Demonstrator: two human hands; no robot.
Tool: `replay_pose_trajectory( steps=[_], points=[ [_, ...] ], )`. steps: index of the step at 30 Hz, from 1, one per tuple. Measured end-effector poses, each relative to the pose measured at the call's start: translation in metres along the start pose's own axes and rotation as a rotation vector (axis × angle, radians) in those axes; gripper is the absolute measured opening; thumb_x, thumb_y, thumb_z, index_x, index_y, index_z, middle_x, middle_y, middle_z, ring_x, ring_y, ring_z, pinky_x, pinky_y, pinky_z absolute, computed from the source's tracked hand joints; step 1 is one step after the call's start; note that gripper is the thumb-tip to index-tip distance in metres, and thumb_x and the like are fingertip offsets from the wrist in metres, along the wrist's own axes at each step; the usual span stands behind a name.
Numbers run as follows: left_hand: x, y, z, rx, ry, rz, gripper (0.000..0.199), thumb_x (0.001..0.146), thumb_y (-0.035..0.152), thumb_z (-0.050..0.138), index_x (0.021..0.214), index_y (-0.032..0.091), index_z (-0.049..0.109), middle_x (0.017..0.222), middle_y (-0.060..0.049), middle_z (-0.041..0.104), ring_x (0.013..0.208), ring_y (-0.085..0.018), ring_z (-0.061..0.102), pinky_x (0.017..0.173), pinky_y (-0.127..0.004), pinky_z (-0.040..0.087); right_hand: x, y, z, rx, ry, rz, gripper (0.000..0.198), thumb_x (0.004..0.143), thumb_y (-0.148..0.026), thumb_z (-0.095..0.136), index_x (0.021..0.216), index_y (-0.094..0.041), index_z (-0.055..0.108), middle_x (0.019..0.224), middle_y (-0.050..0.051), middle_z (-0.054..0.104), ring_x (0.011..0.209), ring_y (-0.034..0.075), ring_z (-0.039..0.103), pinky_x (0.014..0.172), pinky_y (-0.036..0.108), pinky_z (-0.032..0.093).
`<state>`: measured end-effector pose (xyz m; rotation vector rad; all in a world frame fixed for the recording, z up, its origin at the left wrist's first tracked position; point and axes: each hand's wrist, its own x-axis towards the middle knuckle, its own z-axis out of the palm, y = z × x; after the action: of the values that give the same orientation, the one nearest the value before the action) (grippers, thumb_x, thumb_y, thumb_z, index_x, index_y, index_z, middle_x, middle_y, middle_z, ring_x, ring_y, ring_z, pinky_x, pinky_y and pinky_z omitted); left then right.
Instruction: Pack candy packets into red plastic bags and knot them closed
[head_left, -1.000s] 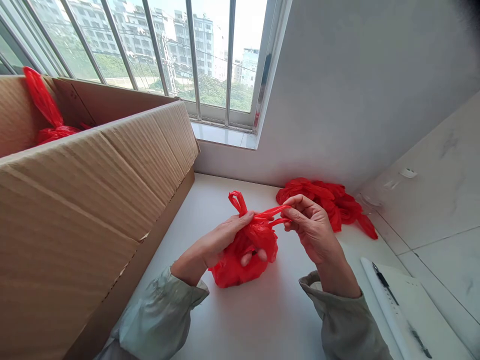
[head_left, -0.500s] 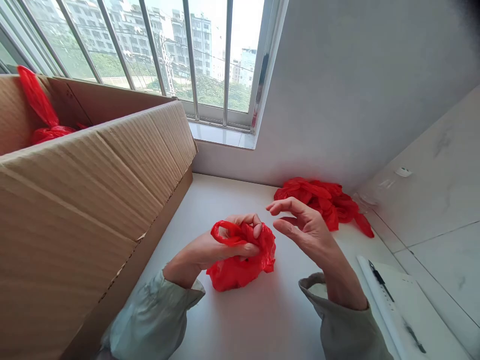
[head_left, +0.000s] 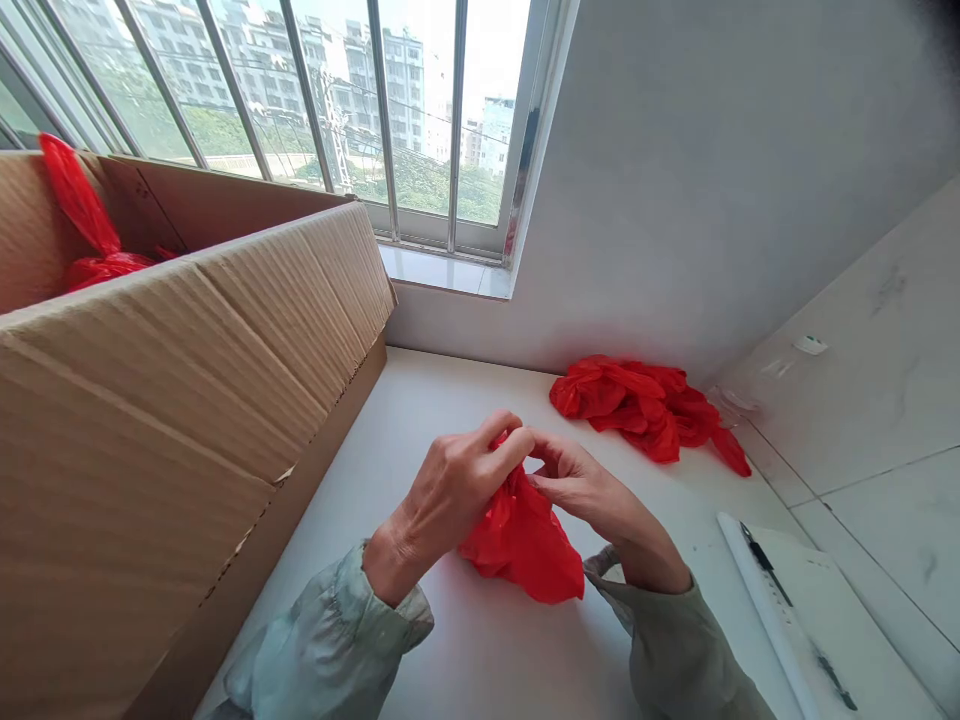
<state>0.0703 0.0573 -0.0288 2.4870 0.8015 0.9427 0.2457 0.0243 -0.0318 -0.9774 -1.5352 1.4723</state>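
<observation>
A red plastic bag (head_left: pixel 525 545) hangs bunched over the white table, its top gathered between my hands. My left hand (head_left: pixel 469 480) is closed on the gathered top from the left, with the fingertips pinched together. From the right, my right hand (head_left: pixel 574 480) meets it, thumb and fingers pinching at the bag's upper edge. The fingers partly hide the bag's top, and what is inside it, if anything, does not show.
A large open cardboard box (head_left: pixel 187 420) stands at the left with red plastic bags (head_left: pixel 105 268) in it. More crumpled red bags (head_left: pixel 637 400) lie by the wall. At right are a notebook (head_left: pixel 825 600), a black pen (head_left: pixel 765 560) and a clear bottle (head_left: pixel 765 375).
My right hand has come in from the right and now pinches the bag. My left hand has turned over, and the bag hangs lower and slightly to the right.
</observation>
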Motion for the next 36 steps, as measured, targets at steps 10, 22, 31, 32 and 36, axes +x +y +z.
replay_pose_trajectory(
  steps=[10, 22, 31, 32, 36],
  points=[
    [0.002, -0.002, -0.015, -0.196, -0.208, 0.030, 0.021, 0.100, 0.030, 0.042, 0.083, 0.022, 0.034, 0.093, 0.000, 0.043, 0.068, -0.012, 0.040, 0.066, -0.025, 0.038, 0.002, -0.008, 0.001, -0.718, 0.596, -0.228, 0.012, 0.084, -0.017, 0.048, 0.081, -0.021, 0.059, 0.081, 0.000, 0.062, 0.071, 0.013, 0.057, 0.062, 0.023, 0.042],
    [-0.004, -0.025, -0.048, 0.021, -0.289, -0.308, 0.037, 0.102, 0.037, 0.028, 0.069, 0.020, 0.024, 0.072, 0.001, 0.034, 0.062, -0.016, 0.029, 0.059, -0.032, 0.025, -0.004, 0.020, -0.066, -0.926, 0.753, 0.075, 0.009, 0.075, -0.026, 0.053, 0.069, -0.024, 0.059, 0.052, -0.005, 0.051, 0.049, 0.013, 0.041, 0.051, 0.026, 0.027],
    [-0.012, -0.038, -0.042, 0.161, -0.583, -0.537, 0.032, 0.088, 0.023, 0.044, 0.057, 0.021, 0.035, 0.056, 0.000, 0.039, 0.048, -0.015, 0.028, 0.052, -0.033, 0.011, -0.008, 0.055, -0.110, -0.922, 0.890, 0.081, 0.015, 0.073, -0.029, 0.053, 0.074, -0.024, 0.067, 0.055, -0.001, 0.063, 0.053, 0.017, 0.056, 0.059, 0.028, 0.039],
    [-0.012, -0.038, -0.042, 0.161, -0.586, -0.545, 0.032, 0.088, 0.025, 0.044, 0.057, 0.020, 0.036, 0.057, -0.001, 0.041, 0.048, -0.015, 0.030, 0.051, -0.033, 0.012, -0.008, 0.056, -0.112, -0.913, 0.898, 0.067, 0.016, 0.074, -0.030, 0.052, 0.075, -0.023, 0.067, 0.057, 0.000, 0.065, 0.055, 0.017, 0.058, 0.060, 0.028, 0.041],
    [-0.012, -0.039, -0.045, 0.135, -0.591, -0.570, 0.036, 0.091, 0.032, 0.042, 0.056, 0.020, 0.038, 0.057, -0.002, 0.045, 0.051, -0.016, 0.034, 0.051, -0.031, 0.018, -0.009, 0.060, -0.117, -0.878, 0.964, 0.006, 0.017, 0.075, -0.032, 0.053, 0.078, -0.022, 0.066, 0.065, 0.001, 0.068, 0.061, 0.018, 0.062, 0.064, 0.028, 0.044]
  ],
)
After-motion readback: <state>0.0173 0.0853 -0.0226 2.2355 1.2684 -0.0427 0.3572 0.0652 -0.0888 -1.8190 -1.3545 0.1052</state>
